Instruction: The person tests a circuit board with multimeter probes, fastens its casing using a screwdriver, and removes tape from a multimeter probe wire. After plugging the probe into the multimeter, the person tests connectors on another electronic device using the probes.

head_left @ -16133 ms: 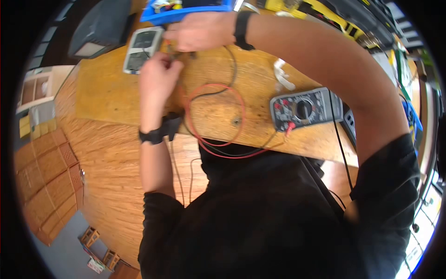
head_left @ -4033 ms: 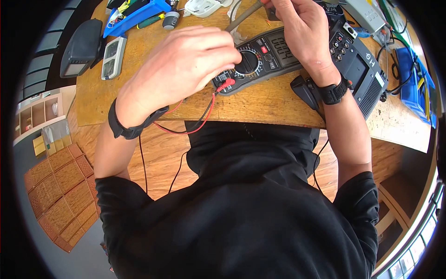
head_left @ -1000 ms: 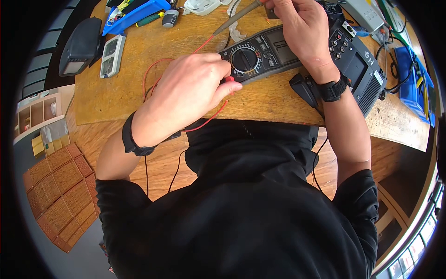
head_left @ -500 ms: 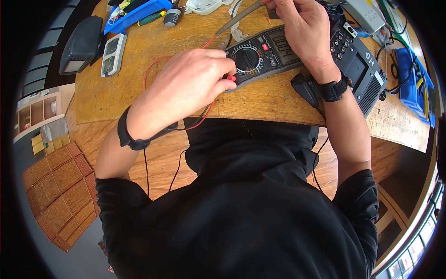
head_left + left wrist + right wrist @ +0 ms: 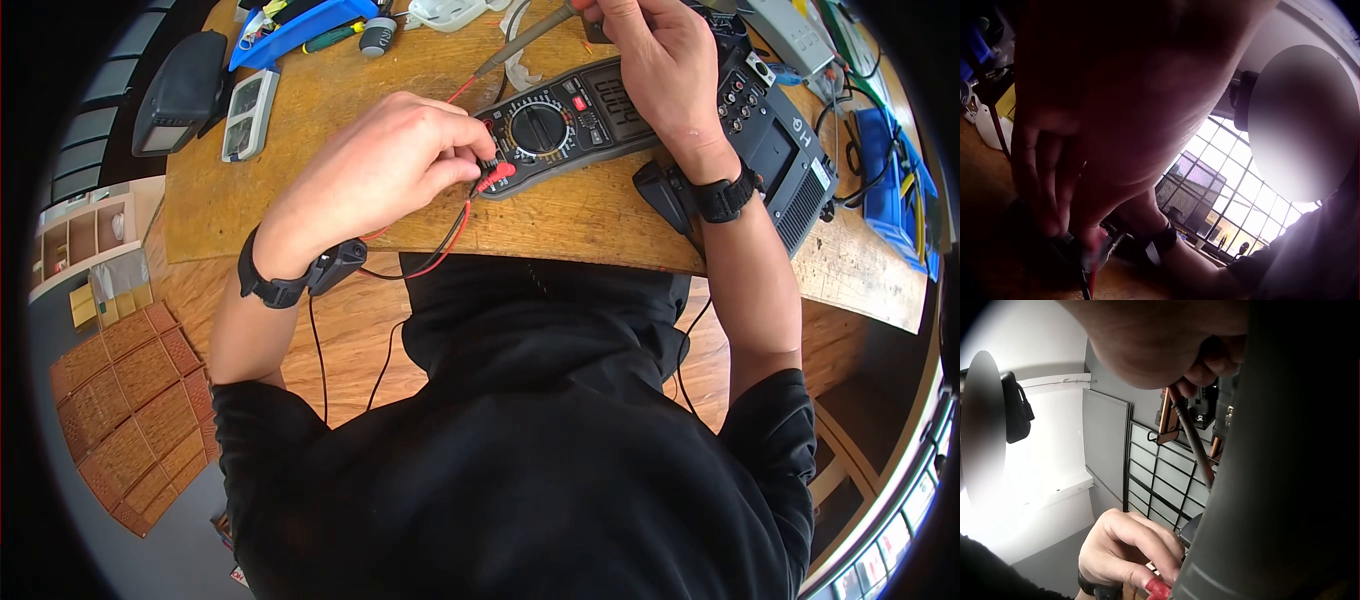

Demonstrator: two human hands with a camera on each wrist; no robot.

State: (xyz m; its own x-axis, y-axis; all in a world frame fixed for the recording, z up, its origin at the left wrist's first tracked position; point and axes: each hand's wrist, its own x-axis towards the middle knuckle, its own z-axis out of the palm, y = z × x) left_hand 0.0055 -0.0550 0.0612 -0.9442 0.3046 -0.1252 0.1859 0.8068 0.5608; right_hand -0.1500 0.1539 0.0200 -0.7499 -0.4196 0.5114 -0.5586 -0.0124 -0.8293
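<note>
A dark multimeter (image 5: 555, 140) lies on the wooden table, digits showing on its display (image 5: 624, 100). At its near left end, my left hand (image 5: 370, 175) pinches a black plug (image 5: 487, 168) between thumb and fingertips. Right beside those fingertips sits a red plug (image 5: 496, 178), with red and black leads hanging from the pair. My right hand (image 5: 668, 75), over the display end, holds a test probe (image 5: 525, 38) by its red-tipped end; a red wire runs from the probe's other end. In the right wrist view the probe (image 5: 1194, 440) slants down from the fingers.
A black device with sockets (image 5: 770, 140) stands right of the multimeter. At the left are a white-framed box (image 5: 248, 115) and a dark grey case (image 5: 182, 95). A blue tray (image 5: 300, 28) with tools and a grey-capped bottle (image 5: 378, 37) are at the back. The table's front edge borders my lap.
Both hands have come from the white-framed box to the multimeter. Lately my left hand has shifted off the red plug, uncovering it. The display has gone from OL-like marks to digits.
</note>
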